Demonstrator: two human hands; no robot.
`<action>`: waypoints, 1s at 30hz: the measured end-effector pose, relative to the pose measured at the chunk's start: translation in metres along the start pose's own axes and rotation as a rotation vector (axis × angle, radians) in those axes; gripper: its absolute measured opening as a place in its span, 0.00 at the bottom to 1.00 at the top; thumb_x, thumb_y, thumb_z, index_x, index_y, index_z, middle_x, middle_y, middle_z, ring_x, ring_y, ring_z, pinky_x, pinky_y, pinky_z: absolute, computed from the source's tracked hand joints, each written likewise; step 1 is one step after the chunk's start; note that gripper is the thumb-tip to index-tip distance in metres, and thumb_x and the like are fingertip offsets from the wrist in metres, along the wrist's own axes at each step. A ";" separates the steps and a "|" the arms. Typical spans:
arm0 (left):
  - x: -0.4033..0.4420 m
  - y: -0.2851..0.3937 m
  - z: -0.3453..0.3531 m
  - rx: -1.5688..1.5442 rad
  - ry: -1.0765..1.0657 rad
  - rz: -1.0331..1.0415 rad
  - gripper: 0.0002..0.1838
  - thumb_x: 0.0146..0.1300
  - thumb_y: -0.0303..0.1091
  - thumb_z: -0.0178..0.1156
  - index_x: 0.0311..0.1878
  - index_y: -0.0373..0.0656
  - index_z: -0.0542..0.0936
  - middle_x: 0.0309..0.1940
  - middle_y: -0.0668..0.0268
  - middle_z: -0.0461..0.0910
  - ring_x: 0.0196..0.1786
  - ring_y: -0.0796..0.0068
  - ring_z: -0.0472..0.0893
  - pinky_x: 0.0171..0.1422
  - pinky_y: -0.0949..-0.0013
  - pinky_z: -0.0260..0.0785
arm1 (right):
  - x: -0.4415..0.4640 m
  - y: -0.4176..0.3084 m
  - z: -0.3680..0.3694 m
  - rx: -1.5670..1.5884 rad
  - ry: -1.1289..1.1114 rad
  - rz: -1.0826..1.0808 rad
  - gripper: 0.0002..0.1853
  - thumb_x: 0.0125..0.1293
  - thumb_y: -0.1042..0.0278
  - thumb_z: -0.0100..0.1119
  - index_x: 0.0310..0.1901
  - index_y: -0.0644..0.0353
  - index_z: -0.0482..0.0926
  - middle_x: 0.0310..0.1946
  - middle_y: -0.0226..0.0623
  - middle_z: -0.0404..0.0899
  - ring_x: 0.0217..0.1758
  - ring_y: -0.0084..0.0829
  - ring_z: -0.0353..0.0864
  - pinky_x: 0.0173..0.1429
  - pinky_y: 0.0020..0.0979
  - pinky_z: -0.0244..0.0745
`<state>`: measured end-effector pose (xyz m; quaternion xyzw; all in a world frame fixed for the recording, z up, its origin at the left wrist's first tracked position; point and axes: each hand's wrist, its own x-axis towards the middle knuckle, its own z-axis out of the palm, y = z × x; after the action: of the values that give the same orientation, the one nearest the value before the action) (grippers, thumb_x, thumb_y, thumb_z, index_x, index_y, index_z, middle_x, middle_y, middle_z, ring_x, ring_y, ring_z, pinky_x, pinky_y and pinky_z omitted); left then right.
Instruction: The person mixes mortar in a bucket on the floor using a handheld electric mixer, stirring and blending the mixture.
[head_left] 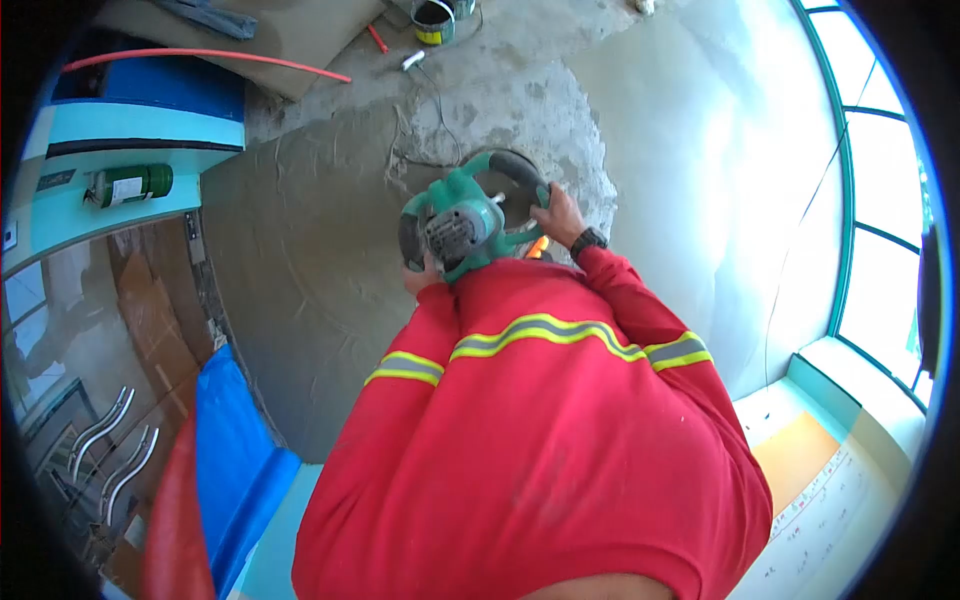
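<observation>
A green power mixer (pixel 466 225) with a dark motor housing and looped handles is held in front of my body, low over the grey floor. My left hand (pixel 422 276) is closed on the lower left part of its handle, partly hidden by the red sleeve. On the other side my right hand (pixel 562 216), with a black watch (pixel 590 239) at the wrist, grips the right handle. A small orange thing (pixel 539 246) shows below the right handle; I cannot make out what it is. The mixer's lower end is hidden from view.
A cable (pixel 438 105) runs from the mixer to a white plug (pixel 413 61). A bucket (pixel 433 22) stands at the far end. Smooth wet-looking grey floor (pixel 690 150) lies to the right by the windows. A green cylinder (pixel 130 186) and blue sheeting (pixel 235 430) are at left.
</observation>
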<state>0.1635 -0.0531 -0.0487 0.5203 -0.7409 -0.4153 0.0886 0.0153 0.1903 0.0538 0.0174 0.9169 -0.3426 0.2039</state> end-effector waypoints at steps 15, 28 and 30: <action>0.030 0.042 0.002 -0.665 -0.677 -0.526 0.11 0.50 0.29 0.66 0.34 0.38 0.74 0.23 0.64 0.76 0.23 0.71 0.77 0.29 0.67 0.72 | 0.005 0.007 -0.030 0.108 0.085 0.164 0.24 0.44 0.62 0.58 0.42 0.69 0.71 0.32 0.60 0.77 0.40 0.57 0.77 0.44 0.47 0.72; 0.026 0.163 0.041 -0.442 -1.238 -0.359 0.06 0.51 0.23 0.62 0.29 0.38 0.73 0.17 0.66 0.71 0.18 0.72 0.73 0.29 0.62 0.76 | -0.003 0.109 -0.044 0.339 0.309 0.298 0.15 0.46 0.67 0.59 0.35 0.67 0.76 0.21 0.38 0.78 0.22 0.31 0.77 0.28 0.32 0.71; 0.027 0.172 0.049 -0.401 -1.291 -0.307 0.06 0.49 0.22 0.62 0.28 0.36 0.73 0.16 0.64 0.71 0.18 0.72 0.74 0.29 0.62 0.76 | -0.008 0.117 -0.045 0.450 0.291 0.357 0.12 0.47 0.67 0.59 0.33 0.66 0.77 0.22 0.35 0.78 0.22 0.27 0.77 0.26 0.29 0.70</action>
<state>0.0039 -0.0302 0.0333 0.2413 -0.4724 -0.7786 -0.3353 0.0269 0.3088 0.0149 0.2715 0.8202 -0.4893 0.1185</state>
